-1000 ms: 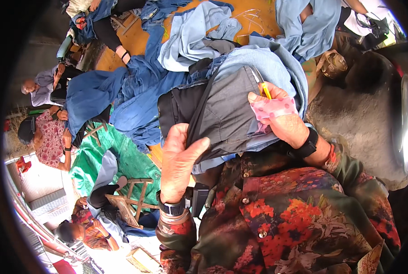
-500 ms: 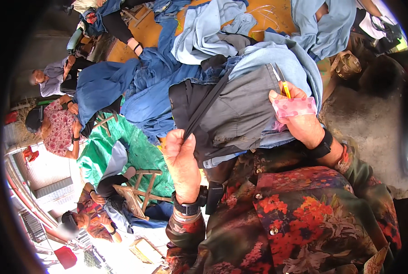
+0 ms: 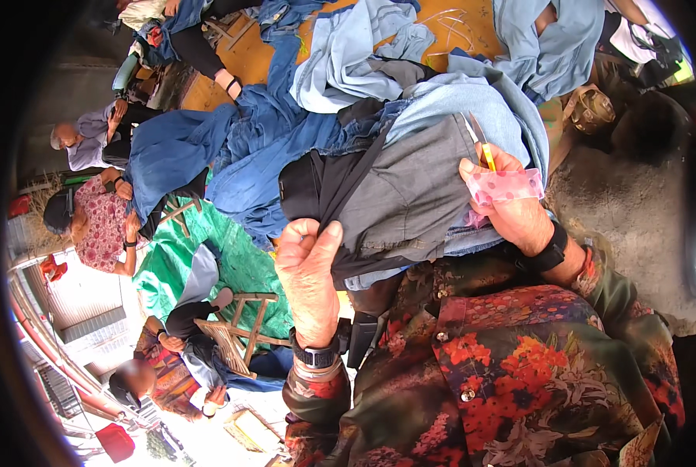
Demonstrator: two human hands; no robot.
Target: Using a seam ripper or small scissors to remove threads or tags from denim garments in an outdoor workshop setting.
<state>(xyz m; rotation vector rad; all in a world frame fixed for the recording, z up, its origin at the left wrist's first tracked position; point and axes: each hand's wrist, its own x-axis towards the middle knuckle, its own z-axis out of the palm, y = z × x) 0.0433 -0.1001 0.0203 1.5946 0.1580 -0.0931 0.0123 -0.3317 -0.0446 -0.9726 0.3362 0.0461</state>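
Dark grey trousers point(image 3: 410, 183) with a black waistband lie across my lap over light blue denim point(image 3: 449, 101). My left hand point(image 3: 309, 268) pinches the black edge point(image 3: 348, 204) of the grey garment between thumb and fingers. Over the right side of the cloth, my right hand point(image 3: 507, 206) is closed round a pair of yellow-handled thread snips point(image 3: 488, 156). Their blades point up and away from me, parted at the tips. A pink dotted strip point(image 3: 511, 185) is wrapped around that hand.
Blue denim garments point(image 3: 177, 148) spread to the left, beside a green sheet point(image 3: 184, 265) and a wooden stool point(image 3: 243, 331). Several people sit nearby, one in a patterned red shirt point(image 3: 103, 222) holding denim. Pale jeans point(image 3: 348, 58) lie ahead on an orange surface point(image 3: 472, 23).
My left hand has shifted its pinch slightly along the black edge. My right hand and the snips have barely moved. At lower left, a seated person's hands have moved.
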